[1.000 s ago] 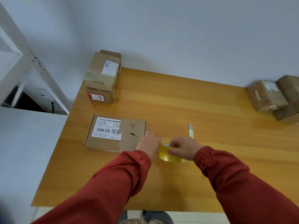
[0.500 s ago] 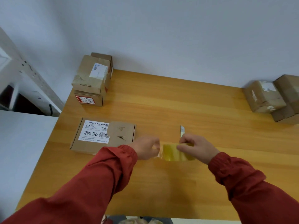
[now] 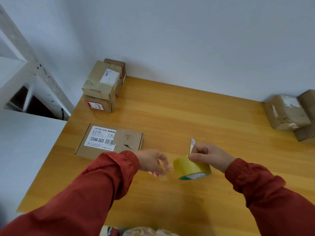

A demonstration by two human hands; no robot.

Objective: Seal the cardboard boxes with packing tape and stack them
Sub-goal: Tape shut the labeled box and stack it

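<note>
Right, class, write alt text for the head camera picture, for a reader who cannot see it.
A person's right hand holds a yellow tape roll over a wooden table, with the blurred fingers of the left hand at its edge. A flat labelled cardboard box lies to the left, with stacked boxes at the back left and more boxes far right.

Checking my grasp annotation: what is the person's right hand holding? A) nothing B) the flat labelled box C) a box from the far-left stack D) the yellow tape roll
D: the right hand grips the yellow tape roll, while the flat labelled box lies on the wooden table off to the left.
</note>
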